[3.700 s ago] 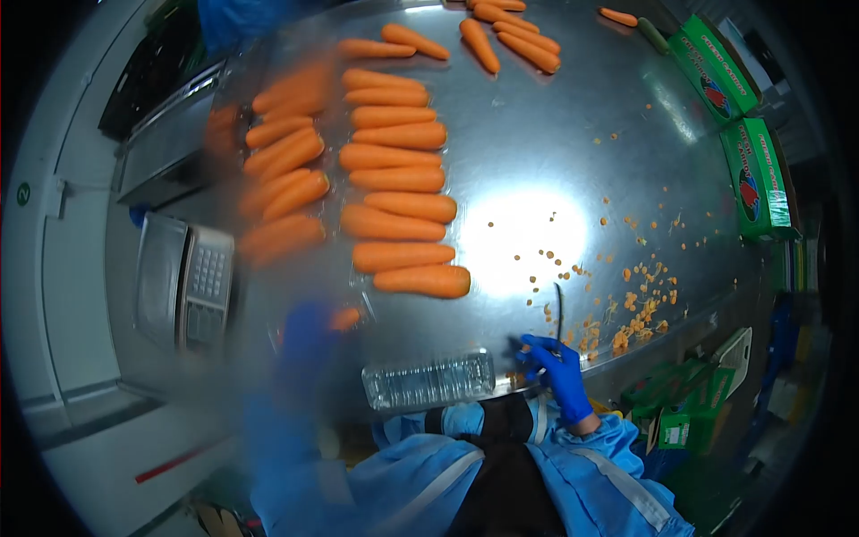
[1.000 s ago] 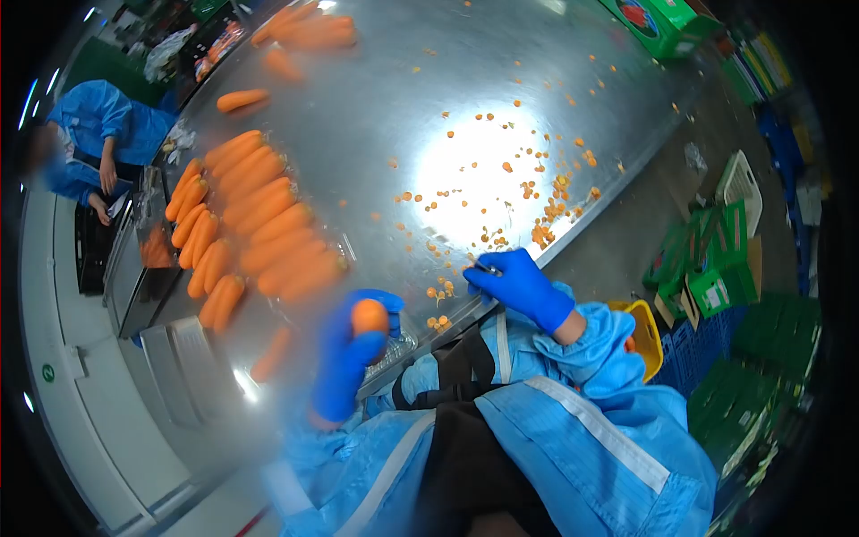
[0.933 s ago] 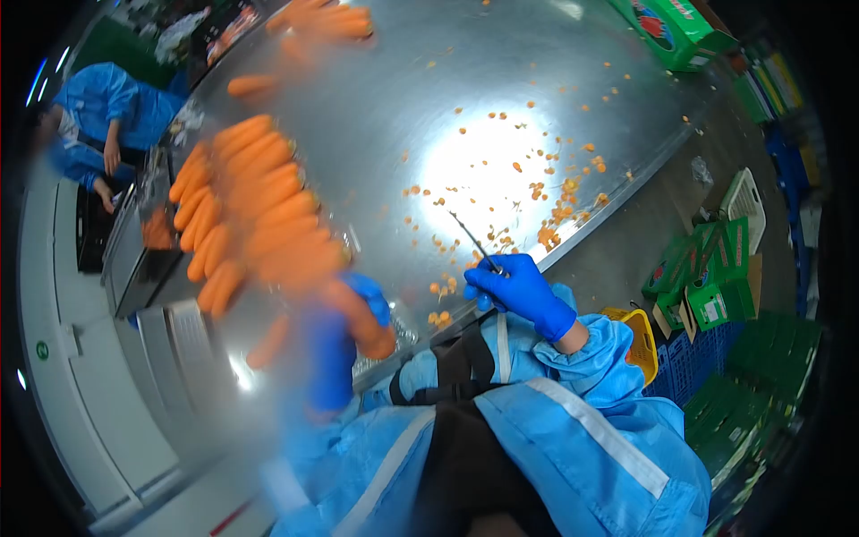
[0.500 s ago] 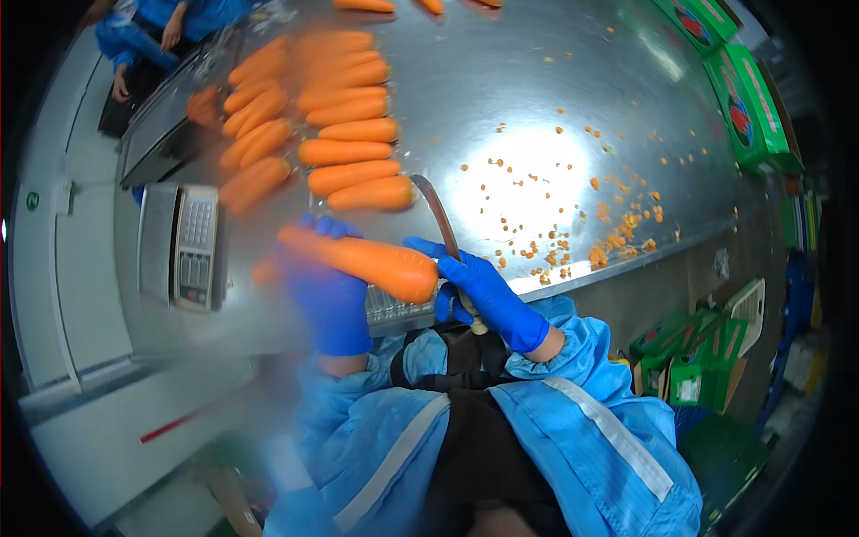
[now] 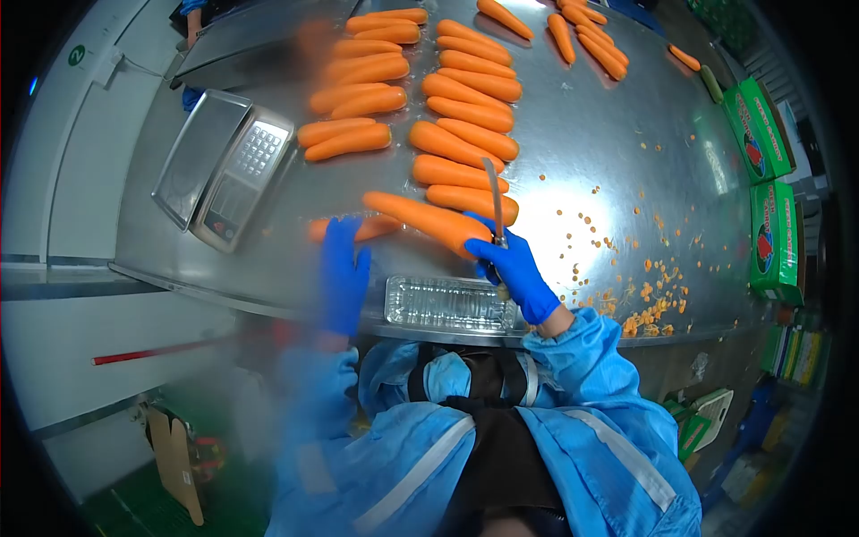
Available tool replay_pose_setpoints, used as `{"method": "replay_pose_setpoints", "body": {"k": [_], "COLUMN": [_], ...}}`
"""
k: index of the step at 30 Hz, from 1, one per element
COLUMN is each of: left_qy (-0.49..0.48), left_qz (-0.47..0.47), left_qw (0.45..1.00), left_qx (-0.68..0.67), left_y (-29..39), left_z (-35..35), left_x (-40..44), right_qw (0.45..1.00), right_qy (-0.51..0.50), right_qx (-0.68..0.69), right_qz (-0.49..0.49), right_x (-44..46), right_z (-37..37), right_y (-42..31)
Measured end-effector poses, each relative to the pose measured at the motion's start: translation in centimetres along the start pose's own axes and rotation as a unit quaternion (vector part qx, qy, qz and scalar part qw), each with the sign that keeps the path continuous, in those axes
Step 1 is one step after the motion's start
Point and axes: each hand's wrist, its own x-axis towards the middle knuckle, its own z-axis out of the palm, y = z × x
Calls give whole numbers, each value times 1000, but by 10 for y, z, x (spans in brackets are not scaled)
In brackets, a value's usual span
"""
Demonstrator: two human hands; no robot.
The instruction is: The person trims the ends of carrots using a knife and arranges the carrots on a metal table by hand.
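Note:
My right hand (image 5: 517, 273), in a blue glove, is closed round a knife (image 5: 495, 192) whose blade points up the table. A large carrot (image 5: 425, 219) has its thick end at this hand's fingers, its thin end pointing left. My left hand (image 5: 344, 277), gloved too and slightly blurred, has its fingers apart beside a smaller carrot (image 5: 376, 227) lying on the table; whether they touch is unclear. A clear plastic tray (image 5: 447, 304) rests at the near table edge between my hands. Beyond are two columns of paired carrots (image 5: 470, 116) (image 5: 349, 141).
A scale (image 5: 224, 174) stands on the left of the metal table (image 5: 295, 259). Orange trimmings (image 5: 649, 313) are scattered on the right. Green boxes (image 5: 777, 242) line the right edge. More carrots (image 5: 601, 52) lie at the far side. Another person's arm (image 5: 193, 27) shows at the upper left.
My left hand has let go of the large carrot and moved down-left to the smaller one. The large carrot is now at my right hand. The view has turned, showing more far-side carrots.

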Motion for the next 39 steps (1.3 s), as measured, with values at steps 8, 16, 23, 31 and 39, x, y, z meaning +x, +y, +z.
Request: {"method": "replay_pose_setpoints", "body": {"k": [8, 16, 23, 31, 39], "left_qy": [-58, 4, -31, -251, -303], "left_qz": [152, 157, 100, 29, 80], "left_qw": [970, 985, 993, 968, 949], "left_qx": [180, 70, 62, 2, 47], "left_y": [-72, -100, -67, -67, -79], "left_z": [12, -2, -32, -33, -36], "left_x": [28, 5, 5, 29, 36], "right_qw": [989, 970, 968, 983, 995], "right_qy": [-93, -148, -144, -111, -64], "right_qx": [-104, -152, -174, -133, -70], "right_qz": [-45, -118, -110, -62, -13], "right_x": [61, 92, 110, 73, 28], "right_z": [53, 91, 99, 70, 33], "right_y": [-25, -23, 20, 5, 34]}}
